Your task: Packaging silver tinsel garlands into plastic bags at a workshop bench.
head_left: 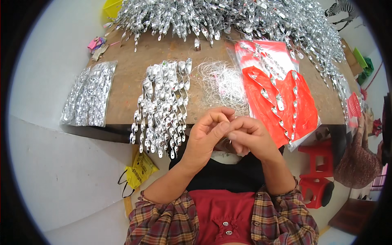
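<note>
In front of my body, at the table's near edge, my left hand [207, 135] and my right hand [254, 139] meet with thumbs and fingertips pinched together. Whatever is between them is too small or hidden to name. Just beyond lies a tangled heap of thin white strings [225, 83]. To the left, a row of twisted silver spiral strips [165, 98] hangs partly over the table edge. On the right, a few more silver spirals [279, 102] rest on red plastic bags [304, 107].
Masses of silver spirals [228, 16] cover the table's far side. A clear bag of spirals [90, 94] lies at the left edge. Below are a yellow bag [139, 170] and red stools [316, 159]. Another person [359, 163] sits at the right beside a red basket [353, 105].
</note>
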### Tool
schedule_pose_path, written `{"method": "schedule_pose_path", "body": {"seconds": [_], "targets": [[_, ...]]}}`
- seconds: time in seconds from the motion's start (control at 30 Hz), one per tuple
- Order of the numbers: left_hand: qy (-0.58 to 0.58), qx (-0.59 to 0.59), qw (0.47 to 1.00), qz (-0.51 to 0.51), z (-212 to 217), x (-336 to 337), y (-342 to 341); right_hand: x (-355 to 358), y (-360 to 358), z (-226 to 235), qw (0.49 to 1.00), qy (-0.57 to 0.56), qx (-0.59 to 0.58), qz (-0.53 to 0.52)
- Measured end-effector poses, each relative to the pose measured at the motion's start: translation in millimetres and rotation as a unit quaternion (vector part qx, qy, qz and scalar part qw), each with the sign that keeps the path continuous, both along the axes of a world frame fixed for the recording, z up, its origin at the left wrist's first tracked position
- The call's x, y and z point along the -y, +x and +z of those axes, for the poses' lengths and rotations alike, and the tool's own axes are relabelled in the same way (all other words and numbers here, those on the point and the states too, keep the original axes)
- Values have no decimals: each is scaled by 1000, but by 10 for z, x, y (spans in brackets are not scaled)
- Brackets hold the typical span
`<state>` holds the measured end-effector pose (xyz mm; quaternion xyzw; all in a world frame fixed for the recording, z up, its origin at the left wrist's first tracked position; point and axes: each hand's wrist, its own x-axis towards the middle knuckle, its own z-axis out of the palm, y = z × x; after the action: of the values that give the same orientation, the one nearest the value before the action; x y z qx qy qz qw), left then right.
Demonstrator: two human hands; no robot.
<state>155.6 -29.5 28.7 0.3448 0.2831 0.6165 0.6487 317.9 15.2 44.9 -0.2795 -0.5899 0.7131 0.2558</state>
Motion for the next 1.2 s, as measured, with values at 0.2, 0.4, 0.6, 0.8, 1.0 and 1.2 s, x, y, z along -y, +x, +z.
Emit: {"method": "schedule_pose_path", "body": {"seconds": [0.2, 0.4, 0.6, 0.8, 1.0, 1.2], "targets": [[104, -216, 969, 57, -167, 46, 55, -43, 83, 117, 980, -112, -159, -46], [246, -380, 886, 100, -45, 21, 40, -138, 238, -48, 971, -114, -198, -71], [151, -481, 864, 7, -8, 71, -154, -204, 334, -111, 953, -168, -240, -79], [-21, -269, 961, -60, -159, 104, -213, -272, 428, -258, 949, -165, -240, -122], [-82, -201, 971, -101, -152, 107, -186, -314, 476, -292, 954, -147, -221, -140], [-45, -173, 949, -261, -260, 4, -279, -213, 339, -168, 970, -148, -160, -107]]}}
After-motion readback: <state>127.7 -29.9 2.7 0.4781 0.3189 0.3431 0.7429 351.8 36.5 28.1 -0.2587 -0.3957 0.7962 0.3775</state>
